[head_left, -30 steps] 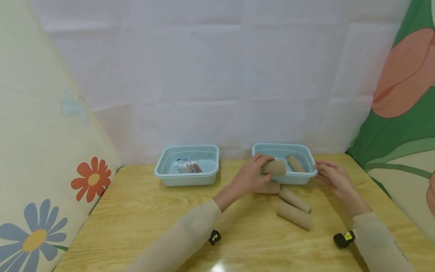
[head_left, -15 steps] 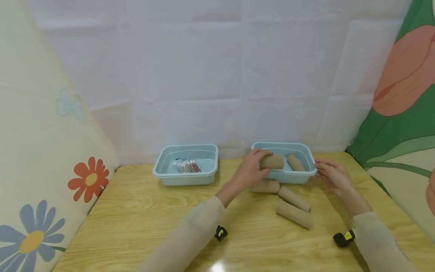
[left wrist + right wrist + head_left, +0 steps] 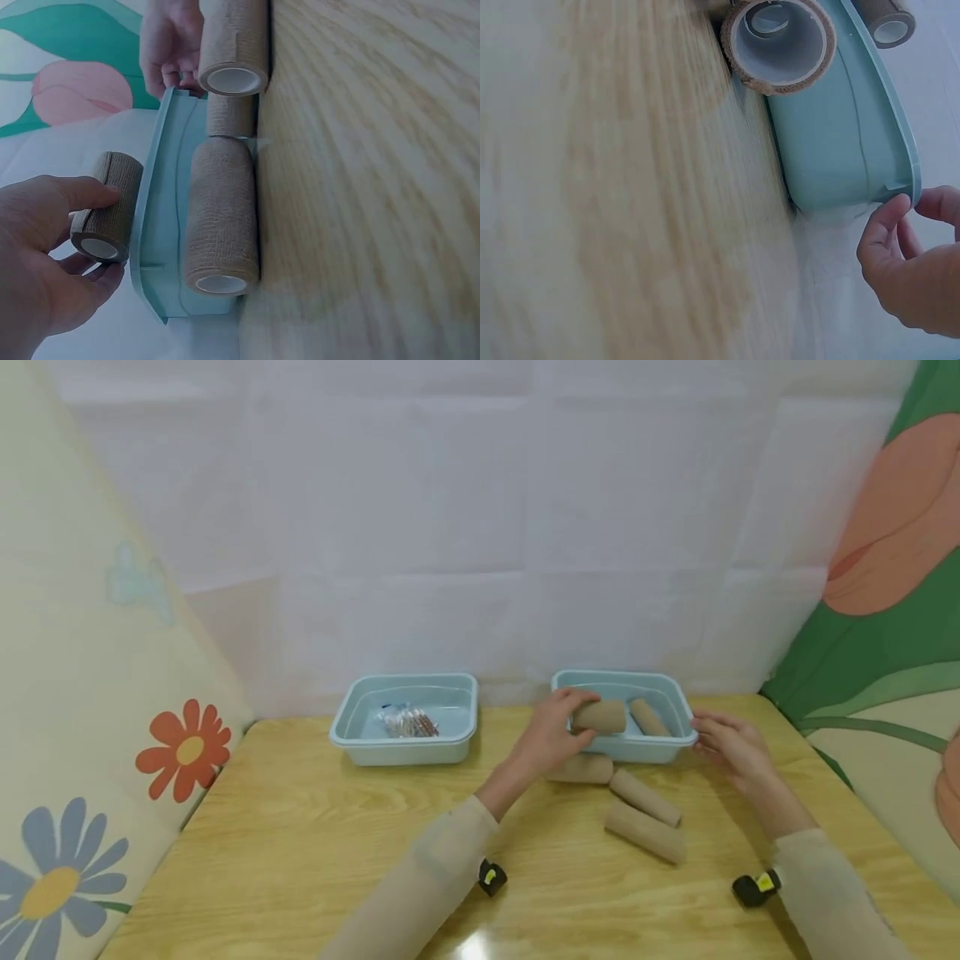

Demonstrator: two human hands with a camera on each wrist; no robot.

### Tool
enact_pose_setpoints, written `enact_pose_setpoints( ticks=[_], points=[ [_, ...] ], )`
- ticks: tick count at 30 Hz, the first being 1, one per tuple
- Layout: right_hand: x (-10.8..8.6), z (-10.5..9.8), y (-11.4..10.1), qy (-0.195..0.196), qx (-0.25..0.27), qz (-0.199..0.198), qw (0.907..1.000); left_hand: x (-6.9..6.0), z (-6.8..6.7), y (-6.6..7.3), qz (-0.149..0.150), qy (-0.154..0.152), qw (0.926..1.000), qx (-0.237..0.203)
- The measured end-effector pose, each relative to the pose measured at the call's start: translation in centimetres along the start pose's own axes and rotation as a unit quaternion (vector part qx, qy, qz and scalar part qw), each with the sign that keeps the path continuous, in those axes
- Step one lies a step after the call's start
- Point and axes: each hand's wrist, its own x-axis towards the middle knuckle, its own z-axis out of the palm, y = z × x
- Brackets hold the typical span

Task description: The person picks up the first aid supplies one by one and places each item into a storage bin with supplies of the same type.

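Observation:
My left hand point(image 3: 546, 735) grips a brown bandage roll point(image 3: 602, 717) above the near left rim of the right-hand blue bin point(image 3: 637, 752). In the left wrist view, thumb and fingers of the left hand point(image 3: 52, 251) close round that roll point(image 3: 112, 210), beside the bin's rim. With thumb and fingers my right hand point(image 3: 915, 259) pinches the rim at the bin's right corner point(image 3: 900, 176). Another roll point(image 3: 649, 717) lies inside this bin. Three more rolls lie on the table before it, one point(image 3: 585, 769) close to the bin, the others point(image 3: 647, 797) point(image 3: 645, 832) further right.
A second blue bin point(image 3: 405, 753) stands to the left, holding a clear packet of thin sticks point(image 3: 408, 722). Behind both bins hangs a white cloth point(image 3: 412, 527). Flowered cloths flank the wooden table point(image 3: 300, 860).
My left hand has shifted slightly left and lower with the roll still in its grip. The right hand stays at the bin's corner. The head view has moved a little.

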Motion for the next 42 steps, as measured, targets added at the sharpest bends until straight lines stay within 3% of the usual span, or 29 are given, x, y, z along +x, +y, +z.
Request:
enact_pose_setpoints(
  ticks=[13, 20, 32, 42],
  points=[
    [-0.8, -0.3, -0.5, -0.006, 0.011, -0.01, 0.9999, 0.1, 0.2, 0.6, 0.003, -0.014, 0.9998, 0.017],
    [-0.9, -0.2, -0.4, -0.004, 0.001, -0.011, 0.9999, -0.2, 0.1, 0.1, 0.006, -0.001, 0.9996, 0.029],
    [-0.7, 0.3, -0.2, 0.003, -0.017, -0.002, 0.9999, -1.3, -1.2, -0.3, 0.002, 0.029, 0.9992, 0.029],
    [-0.5, 0.4, -0.3, -0.003, -0.017, 0.002, 0.9998, -2.5, -2.2, -1.1, 0.015, 0.017, 0.9996, 0.015]
  ],
)
